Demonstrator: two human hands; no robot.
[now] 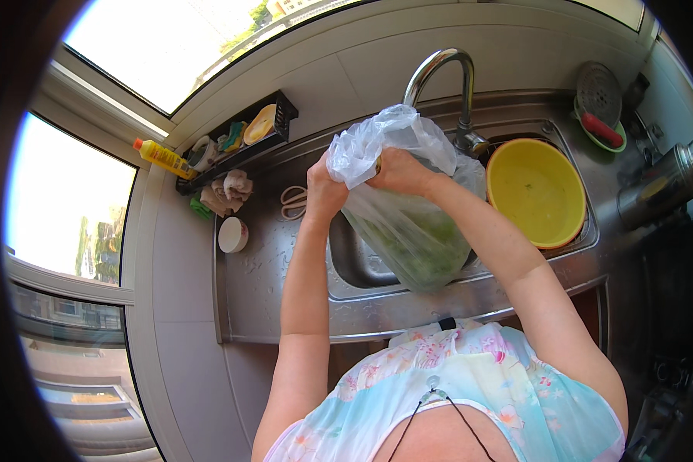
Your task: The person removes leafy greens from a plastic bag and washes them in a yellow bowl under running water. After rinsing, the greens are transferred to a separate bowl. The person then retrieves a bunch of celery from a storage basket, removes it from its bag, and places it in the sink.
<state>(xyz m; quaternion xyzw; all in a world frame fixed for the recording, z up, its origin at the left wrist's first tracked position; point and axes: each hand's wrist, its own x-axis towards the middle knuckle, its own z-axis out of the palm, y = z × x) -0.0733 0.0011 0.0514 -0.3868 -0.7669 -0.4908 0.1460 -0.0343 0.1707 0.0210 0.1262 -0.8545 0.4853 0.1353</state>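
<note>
A translucent plastic bag (413, 231) with green leafy contents hangs over the left basin of the stainless steel sink (355, 260). My left hand (326, 187) grips the bunched top of the bag from its left side. On the other side of the opening, my right hand (401, 171) also holds the gathered plastic, its fingertips partly hidden by the folds. The bag's crumpled rim stands up above both hands, in front of the chrome faucet (468, 86). What exactly the greens are cannot be made out through the plastic.
A yellow basin (534, 190) sits over the right sink bowl. Scissors (294, 203) and a small white bowl (233, 235) lie on the left drainboard. A black rack (239, 144) holds sponges by the wall. A metal flask (661, 182) stands right.
</note>
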